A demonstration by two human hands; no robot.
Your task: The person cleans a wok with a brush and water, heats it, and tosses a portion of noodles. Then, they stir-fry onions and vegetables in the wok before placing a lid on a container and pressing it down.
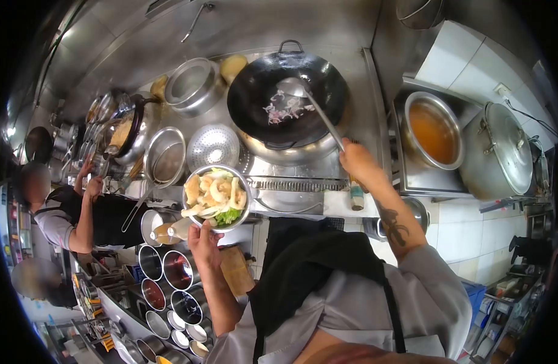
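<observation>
My right hand [357, 159] is closed round the handle of a metal ladle [294, 87], whose bowl rests inside a black wok [251, 85]. Pieces of chopped onion [285, 114] lie at the wok's bottom beside the ladle. Over the counter's front edge, my left hand [205, 244] grips the near rim of a metal bowl [247, 209]. Pale battered-looking pieces [215, 191] and green vegetables [225, 216] fill that bowl. The wok stands on a round burner, up and to the right of the bowl.
A perforated strainer [213, 147] and a sieve [165, 156] lie left of the wok. Right stand a pot of orange-brown liquid [434, 131] and a lidded pot [510, 148]. Sauce containers [177, 269] are lower left. Another person [66, 218] works at far left.
</observation>
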